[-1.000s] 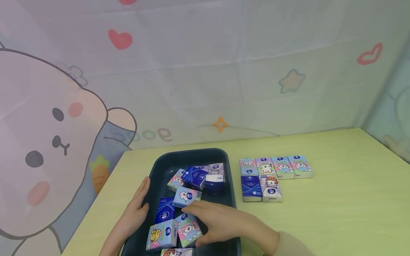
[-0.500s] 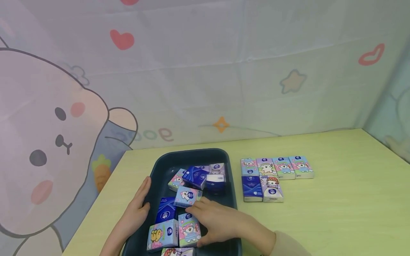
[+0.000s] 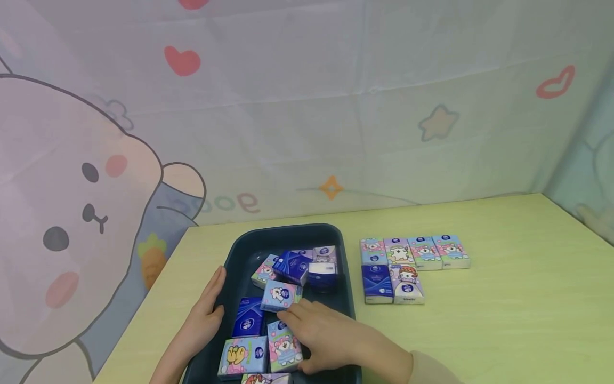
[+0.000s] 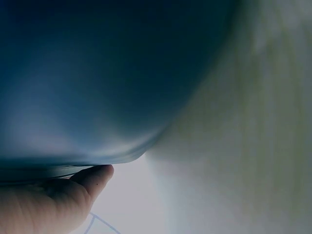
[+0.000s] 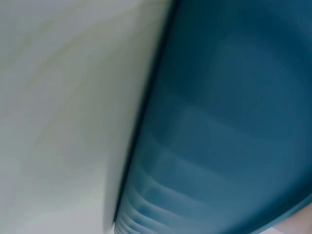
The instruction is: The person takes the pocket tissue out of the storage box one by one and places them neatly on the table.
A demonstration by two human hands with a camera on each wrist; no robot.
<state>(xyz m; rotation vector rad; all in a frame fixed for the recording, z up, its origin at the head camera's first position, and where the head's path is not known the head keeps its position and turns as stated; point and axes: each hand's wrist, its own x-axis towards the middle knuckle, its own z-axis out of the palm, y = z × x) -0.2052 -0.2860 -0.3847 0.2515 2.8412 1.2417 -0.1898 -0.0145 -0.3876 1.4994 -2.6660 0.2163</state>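
Note:
My left hand (image 3: 199,322) rests along the left rim of the dark blue-green tray (image 3: 349,288), its fingers straight; the left wrist view shows one of its digits against the tray's rim. Inside the tray, my right hand (image 3: 331,336) grips a pink-and-blue tissue pack (image 3: 284,348) with a bear print, thumb at its near end and fingers at its far end. Left of that lies a tissue pack with a yellow cartoon (image 3: 242,356). Beyond them are a dark blue pack (image 3: 248,317) and a light blue pack (image 3: 279,296), close to my right fingertips.
Further back in the tray, several packs overlap, including a dark blue one (image 3: 292,265). On the yellow-green table (image 3: 503,309), right of the tray, two rows of packs (image 3: 408,264) lie side by side. A printed cloth (image 3: 307,106) hangs behind the table.
The bear-print pack has turned straighter under my right hand. The yellow-cartoon pack beside it has tipped flatter and shows less of its side. My left hand has stayed on the rim.

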